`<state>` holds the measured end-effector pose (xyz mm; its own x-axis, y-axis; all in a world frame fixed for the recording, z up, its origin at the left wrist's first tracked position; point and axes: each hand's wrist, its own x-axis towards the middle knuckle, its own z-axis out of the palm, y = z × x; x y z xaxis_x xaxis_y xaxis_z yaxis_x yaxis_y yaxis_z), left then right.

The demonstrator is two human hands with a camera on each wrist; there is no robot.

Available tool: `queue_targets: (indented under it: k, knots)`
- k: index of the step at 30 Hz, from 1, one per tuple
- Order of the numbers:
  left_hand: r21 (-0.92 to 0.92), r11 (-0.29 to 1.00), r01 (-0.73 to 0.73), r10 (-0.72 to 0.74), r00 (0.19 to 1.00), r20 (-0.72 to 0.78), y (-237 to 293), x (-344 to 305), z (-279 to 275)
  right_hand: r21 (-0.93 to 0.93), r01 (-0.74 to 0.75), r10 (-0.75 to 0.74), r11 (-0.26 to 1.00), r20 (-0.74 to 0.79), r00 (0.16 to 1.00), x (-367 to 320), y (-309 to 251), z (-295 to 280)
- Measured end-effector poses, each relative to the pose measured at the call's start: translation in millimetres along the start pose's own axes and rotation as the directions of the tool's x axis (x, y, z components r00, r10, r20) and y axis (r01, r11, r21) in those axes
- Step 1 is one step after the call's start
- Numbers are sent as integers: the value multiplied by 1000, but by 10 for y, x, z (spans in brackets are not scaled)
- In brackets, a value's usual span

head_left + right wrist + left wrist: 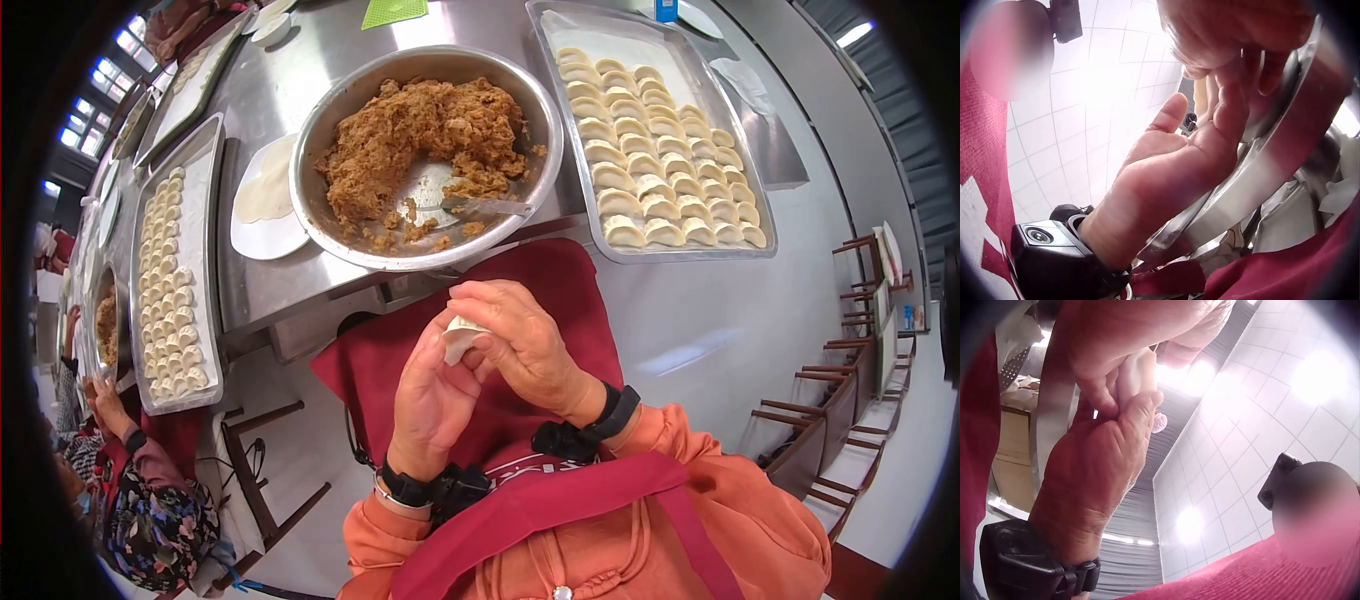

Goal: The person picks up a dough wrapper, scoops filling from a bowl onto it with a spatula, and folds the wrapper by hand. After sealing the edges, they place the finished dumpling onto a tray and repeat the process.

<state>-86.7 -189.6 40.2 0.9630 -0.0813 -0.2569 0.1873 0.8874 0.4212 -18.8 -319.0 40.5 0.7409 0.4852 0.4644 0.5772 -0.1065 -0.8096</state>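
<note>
A pale dough dumpling (461,338) is held between both hands in front of the maroon apron (535,265). My left hand (437,390) cups it from below, with the fingers around its side. My right hand (525,345) arches over the top, and its thumb and fingers pinch the dough edge. In the left wrist view the right thumb lies along the white dumpling (1138,378). Seen in the right wrist view, the left hand (1179,162) has its thumb raised, and the fingers hide most of the dough.
Beyond the hands, a steel bowl (300,205) holds brown filling and a flat utensil (487,206). Right of it is a tray (690,256) with rows of dumplings; another tray (213,300) of dumplings is at left. Round wrappers (266,193) lie on a white plate (262,245). Another person (150,490) works at left.
</note>
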Motion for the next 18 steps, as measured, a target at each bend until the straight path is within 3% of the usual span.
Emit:
queue_targets:
  k: [11, 18]
  knots:
    - [106, 994, -13, 12, 1000, 10, 7, -7, 130, 16, -18, 18, 1000, -53, 998, 15, -99, -83]
    - [310, 950, -41, 51, 998, -24, -38, -42, 167, -393, 138, -125, 909, 58, 990, 51, -137, -216]
